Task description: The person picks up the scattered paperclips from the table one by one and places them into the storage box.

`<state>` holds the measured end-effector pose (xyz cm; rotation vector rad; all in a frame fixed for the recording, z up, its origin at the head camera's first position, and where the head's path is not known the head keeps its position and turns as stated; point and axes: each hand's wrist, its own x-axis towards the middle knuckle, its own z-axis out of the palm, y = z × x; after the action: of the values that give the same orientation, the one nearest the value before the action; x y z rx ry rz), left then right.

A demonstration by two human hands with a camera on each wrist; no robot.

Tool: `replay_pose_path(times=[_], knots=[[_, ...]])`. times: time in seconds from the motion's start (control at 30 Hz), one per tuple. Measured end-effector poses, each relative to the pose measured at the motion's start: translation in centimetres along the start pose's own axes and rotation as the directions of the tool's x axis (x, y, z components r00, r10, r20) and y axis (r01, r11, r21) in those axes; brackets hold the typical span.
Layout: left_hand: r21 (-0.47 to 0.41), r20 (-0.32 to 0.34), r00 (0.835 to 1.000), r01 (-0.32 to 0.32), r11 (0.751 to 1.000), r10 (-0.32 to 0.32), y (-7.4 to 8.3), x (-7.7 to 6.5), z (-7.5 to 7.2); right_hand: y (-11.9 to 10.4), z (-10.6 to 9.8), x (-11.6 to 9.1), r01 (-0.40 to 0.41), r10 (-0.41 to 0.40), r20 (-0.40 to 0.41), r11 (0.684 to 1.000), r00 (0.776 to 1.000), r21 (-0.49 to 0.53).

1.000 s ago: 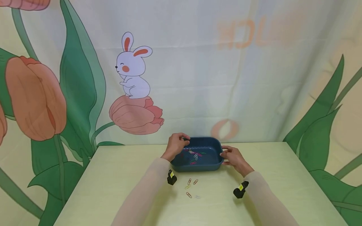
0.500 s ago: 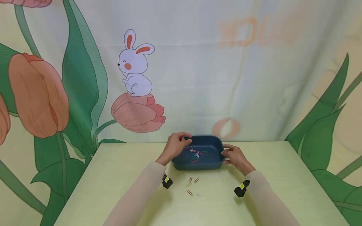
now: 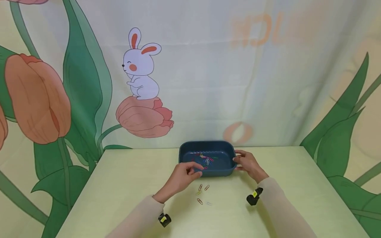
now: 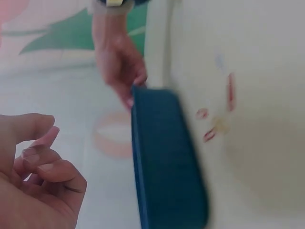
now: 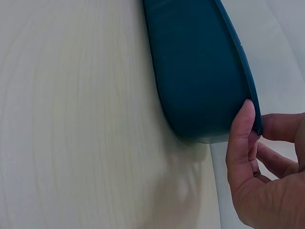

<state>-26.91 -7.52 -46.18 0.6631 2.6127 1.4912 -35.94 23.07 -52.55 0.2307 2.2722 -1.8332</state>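
Observation:
A dark blue rectangular bin (image 3: pixel 220 172) stands near the table's far edge, with several coloured paper clips (image 3: pixel 207 161) scattered on its floor. At its right end my right hand (image 3: pixel 250 165) pinches the rim; the right wrist view shows the thumb on the bin's outer wall (image 5: pixel 205 71) and a finger at the rim. My left hand (image 3: pixel 181 177) hovers in front of the bin's left part, thumb and index finger apart, the other fingers loosely bent, nothing between them. In the left wrist view that hand (image 4: pixel 38 176) is clear of the bin (image 4: pixel 167 157).
Several paper clips lie on the pale table in front of the bin, among them a red one (image 3: pixel 199 201), a yellow one (image 3: pixel 199 192) and a whitish one (image 3: pixel 209 203). A curtain (image 3: pixel 196 82) printed with tulips and a rabbit hangs behind the table.
My left hand has come off the bin's left rim and moved toward me, to the front of the bin. The right hand stays at the bin's right end.

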Motion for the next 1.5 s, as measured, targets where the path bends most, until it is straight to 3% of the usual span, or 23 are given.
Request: replay_pose_path(times=[0.17, 0.33, 0.6, 0.97, 1.5], knots=[[0.006, 0.058, 0.998, 0.018, 1.000, -0.019, -0.8, -1.8, 1.1, 0.0, 0.0, -0.1, -0.002, 0.002, -0.001, 1.000, 1.000, -0.005], [0.037, 0.087, 0.994, 0.056, 0.998, -0.059, -2.3, -2.3, 2.2, -0.2, 0.0, -0.3, 0.000, 0.000, 0.001, 1.000, 1.000, -0.004], [0.062, 0.180, 0.981, 0.055, 0.997, -0.065, -5.0, -3.2, 4.3, 0.0, 0.0, -0.1, 0.003, -0.003, 0.008, 1.000, 1.000, -0.008], [0.129, 0.192, 0.978, 0.058, 0.990, -0.082, -6.4, -3.6, 5.1, -0.3, 0.1, -0.3, 0.000, 0.000, 0.001, 1.000, 1.000, -0.004], [0.177, 0.158, 0.984, 0.053, 0.983, -0.082, -6.6, -3.9, 5.4, 0.0, 0.0, -0.1, -0.006, 0.006, -0.007, 1.000, 1.000, 0.005]])
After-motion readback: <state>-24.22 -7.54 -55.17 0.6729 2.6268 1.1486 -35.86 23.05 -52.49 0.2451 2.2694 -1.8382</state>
